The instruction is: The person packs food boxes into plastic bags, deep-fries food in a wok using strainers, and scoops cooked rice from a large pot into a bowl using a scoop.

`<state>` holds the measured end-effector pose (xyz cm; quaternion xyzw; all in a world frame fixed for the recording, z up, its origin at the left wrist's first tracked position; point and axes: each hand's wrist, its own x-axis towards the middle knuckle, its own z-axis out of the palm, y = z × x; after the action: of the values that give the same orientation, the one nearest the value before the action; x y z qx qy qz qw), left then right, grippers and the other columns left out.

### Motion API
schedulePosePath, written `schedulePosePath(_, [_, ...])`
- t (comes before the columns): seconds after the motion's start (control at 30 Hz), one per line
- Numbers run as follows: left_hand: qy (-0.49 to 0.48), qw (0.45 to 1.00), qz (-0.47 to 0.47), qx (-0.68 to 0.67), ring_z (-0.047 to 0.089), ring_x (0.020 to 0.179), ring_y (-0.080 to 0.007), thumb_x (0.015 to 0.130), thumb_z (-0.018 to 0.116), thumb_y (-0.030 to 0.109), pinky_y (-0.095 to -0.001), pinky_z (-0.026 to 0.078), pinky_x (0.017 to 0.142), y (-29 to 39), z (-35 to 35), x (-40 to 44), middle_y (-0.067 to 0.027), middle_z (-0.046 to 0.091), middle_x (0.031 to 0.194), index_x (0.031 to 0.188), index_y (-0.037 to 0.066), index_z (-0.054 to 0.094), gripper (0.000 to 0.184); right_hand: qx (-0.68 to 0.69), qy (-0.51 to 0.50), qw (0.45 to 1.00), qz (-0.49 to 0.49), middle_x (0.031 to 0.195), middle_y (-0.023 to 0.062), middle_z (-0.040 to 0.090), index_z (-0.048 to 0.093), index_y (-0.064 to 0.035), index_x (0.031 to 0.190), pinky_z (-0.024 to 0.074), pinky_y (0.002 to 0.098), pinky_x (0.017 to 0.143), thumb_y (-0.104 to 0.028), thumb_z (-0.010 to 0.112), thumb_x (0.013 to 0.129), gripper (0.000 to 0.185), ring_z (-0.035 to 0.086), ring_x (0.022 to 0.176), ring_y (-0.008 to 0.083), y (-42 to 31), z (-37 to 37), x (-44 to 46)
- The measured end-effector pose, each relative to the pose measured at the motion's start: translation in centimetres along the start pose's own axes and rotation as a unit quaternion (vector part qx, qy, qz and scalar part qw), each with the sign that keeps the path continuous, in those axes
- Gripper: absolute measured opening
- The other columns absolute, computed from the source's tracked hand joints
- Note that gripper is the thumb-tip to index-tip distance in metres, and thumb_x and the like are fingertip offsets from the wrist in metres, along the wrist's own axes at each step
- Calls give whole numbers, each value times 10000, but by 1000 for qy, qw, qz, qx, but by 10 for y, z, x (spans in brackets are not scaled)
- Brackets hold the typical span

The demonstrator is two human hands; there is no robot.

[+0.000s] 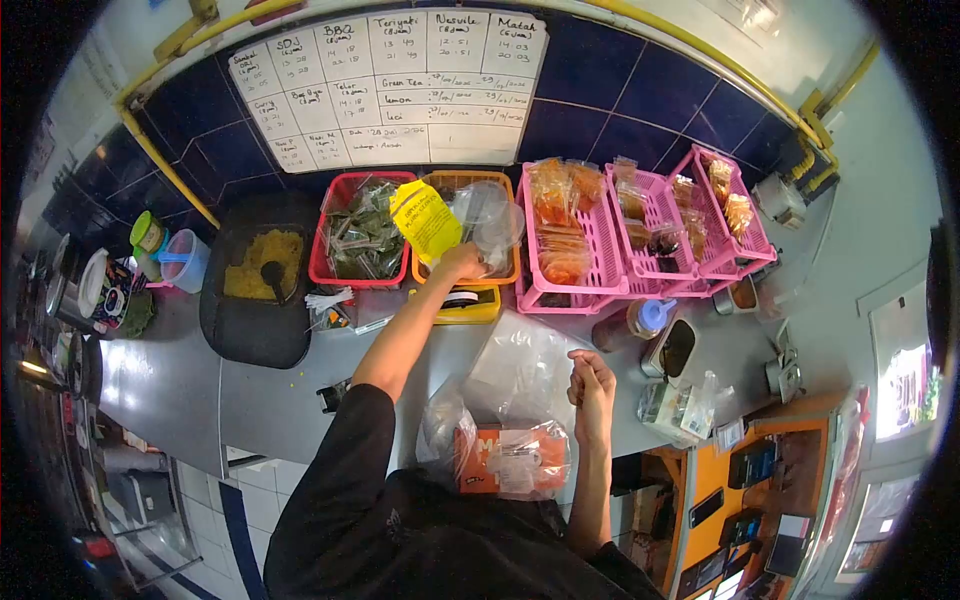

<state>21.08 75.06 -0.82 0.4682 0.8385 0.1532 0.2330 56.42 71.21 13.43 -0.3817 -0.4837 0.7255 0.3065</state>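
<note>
My left hand (463, 262) reaches into the front of the orange basket (425, 184), beside clear plastic lids or cups (488, 215) and a yellow printed packet (428, 221). Its fingertips are hidden, so its grip is unclear. My right hand (592, 382) is raised over the counter with its fingers curled together; anything inside them is too small to name. Between my arms, close to my body, an orange-red box (512, 459) sits in a clear plastic bag (520, 365) whose upper part is spread over the counter.
A red basket (316, 255) holds green packets. Pink racks (610, 290) carry sauce packets on the right. A black tub (225, 325) of yellow food stands left. Nearby are a blue-lidded jar (652, 316), a metal container (670, 350) and a whiteboard (385, 90).
</note>
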Motion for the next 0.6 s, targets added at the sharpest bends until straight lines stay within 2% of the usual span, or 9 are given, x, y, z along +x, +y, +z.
schedulePosePath(0.1, [-12,1000,21,4,664,899,-362,739,693,328,-423,529,785,-1,10,9,-159,703,929,926,123,740,282,4,-1,1000,8,599,-86,325,606,-40,984,168,201,438,-140,532,958,128,239,485,14,-2,5,2])
schedulePosePath(0.17, [-5,1000,13,-24,665,902,-349,714,710,275,-419,525,793,5,13,7,-148,706,932,916,140,748,245,7,1,1000,6,601,-85,328,603,-37,984,168,199,435,-137,535,955,125,240,483,14,1,3,4])
schedulePosePath(0.37, [102,991,-5,-86,675,882,-331,688,725,279,-405,530,776,8,15,1,-147,705,939,887,117,708,257,18,10,999,32,599,-87,326,600,-34,993,167,197,430,-130,535,955,122,239,483,12,8,-2,1])
schedulePosePath(0.43, [128,980,54,-141,670,880,-343,712,724,313,-417,527,767,5,15,4,-168,699,926,883,94,695,279,17,13,999,32,596,-90,321,603,-34,991,168,197,431,-133,533,957,126,235,481,10,9,-3,0])
schedulePosePath(0.57, [119,989,33,-84,664,867,-354,733,725,300,-435,522,748,28,-8,-19,-171,695,902,881,78,684,271,26,21,999,24,589,-90,328,619,-24,975,163,216,433,-152,542,960,150,219,471,11,14,-5,-2])
schedulePosePath(0.6, [148,987,35,-62,661,853,-358,744,716,263,-445,518,737,31,-11,-23,-169,693,887,874,78,682,229,21,21,999,25,590,-91,329,620,-22,978,163,215,432,-152,543,960,152,220,469,10,15,-5,-3])
